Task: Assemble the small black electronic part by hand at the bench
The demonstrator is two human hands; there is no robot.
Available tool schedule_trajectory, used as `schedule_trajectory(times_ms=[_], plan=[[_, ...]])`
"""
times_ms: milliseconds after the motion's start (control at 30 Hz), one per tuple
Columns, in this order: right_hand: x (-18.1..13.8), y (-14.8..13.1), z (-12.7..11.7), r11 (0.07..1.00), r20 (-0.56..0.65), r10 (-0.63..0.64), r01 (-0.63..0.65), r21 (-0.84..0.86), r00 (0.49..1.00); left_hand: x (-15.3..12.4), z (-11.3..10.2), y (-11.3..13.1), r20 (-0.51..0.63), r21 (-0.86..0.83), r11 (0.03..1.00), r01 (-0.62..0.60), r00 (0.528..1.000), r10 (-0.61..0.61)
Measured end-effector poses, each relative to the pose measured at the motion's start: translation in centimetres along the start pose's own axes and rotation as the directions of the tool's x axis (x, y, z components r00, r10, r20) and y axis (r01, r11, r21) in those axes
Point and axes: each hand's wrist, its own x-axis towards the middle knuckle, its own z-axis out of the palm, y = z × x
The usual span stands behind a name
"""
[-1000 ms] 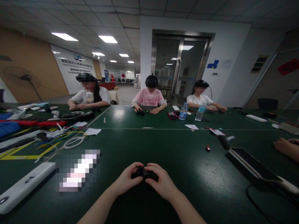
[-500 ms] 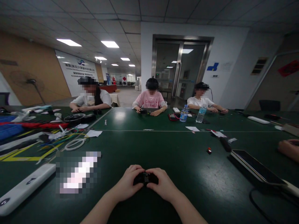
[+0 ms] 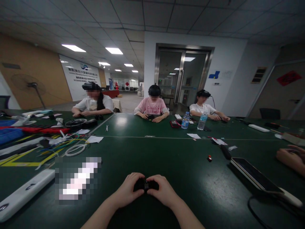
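Observation:
Between my two hands, low in the middle of the view, is a small black object (image 3: 146,184) with a shiny metallic part at its centre; its exact kind cannot be made out. My left hand (image 3: 128,189) has its fingers and thumb curled round the left end. On the other end, my right hand (image 3: 164,189) grips in the same way, thumb towards me. The fingertips of both hands nearly meet at the shiny part. Much of the object is hidden by my fingers. It is held at or just over the green tabletop (image 3: 133,159).
Left are a blurred-out bright rectangle (image 3: 79,181), a long white device (image 3: 26,194) and coiled white cable (image 3: 75,150). Right are a small red-and-black piece (image 3: 209,158), a phone-like slab (image 3: 256,175) and another person's hand (image 3: 292,159). Bottles (image 3: 185,121) stand farther off; several people sit around.
The view has tilted up slightly and turned a little right, so the table things sit a bit further left. Both my hands keep their grip on the black object.

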Motion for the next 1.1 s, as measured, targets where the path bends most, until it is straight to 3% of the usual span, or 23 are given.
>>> schedule_trajectory(times_ms=[233, 500, 700, 833, 1100], plan=[[0.3, 0.3, 0.2, 1.000, -0.024, -0.010, 0.011, 0.005, 1.000, 0.2, 0.2, -0.2, -0.015, 0.024, 0.999, -0.027, 1.000, 0.027], [0.5, 0.0, 0.5, 1.000, -0.045, 0.004, -0.004, 0.004, 0.999, 0.4, 0.3, 0.2, -0.045, 0.018, 0.999, 0.046, 0.998, -0.045], [-0.3, -0.7, 1.2, 1.000, -0.092, 0.006, -0.007, -0.004, 0.996, -0.1, 1.2, -1.1, -0.121, 0.007, 0.998, 0.059, 0.991, -0.057], [-0.6, -0.8, 1.4, 1.000, -0.110, -0.005, 0.003, -0.020, 0.994, -0.2, 1.3, -1.7, -0.110, 0.003, 0.999, 0.033, 0.993, -0.033], [-0.1, 0.1, 1.3, 1.000, -0.080, -0.003, 0.002, -0.021, 0.997, -0.7, 0.2, -0.6, -0.061, -0.051, 0.997, 0.050, 0.997, -0.053]])
